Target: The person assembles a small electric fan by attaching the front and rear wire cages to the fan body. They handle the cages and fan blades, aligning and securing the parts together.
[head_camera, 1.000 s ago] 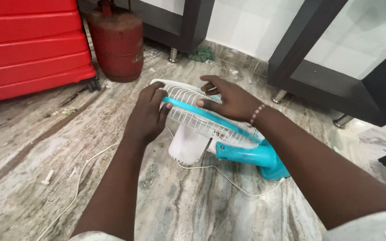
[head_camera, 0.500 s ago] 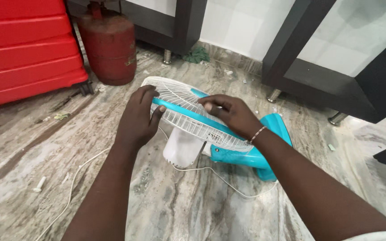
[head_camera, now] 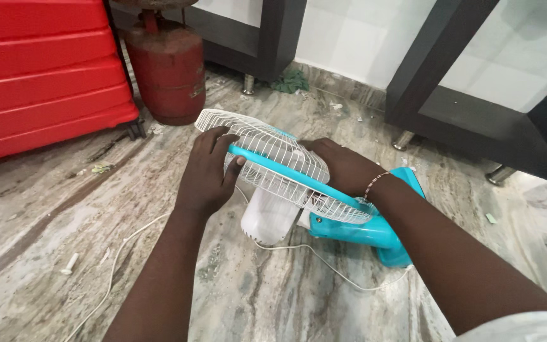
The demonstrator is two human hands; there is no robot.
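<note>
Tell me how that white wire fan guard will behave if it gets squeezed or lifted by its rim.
The fan guard is thin wire mesh, so it probably flexes under pressure and may dent. It looks light for its size, being mostly open gaps. The left hand and right hand grip the turquoise rim band, likely the stiffest part; the tilted fan may tip on its base.

Both hands (head_camera: 209,172) on tilted fan cage (head_camera: 267,152)
</note>
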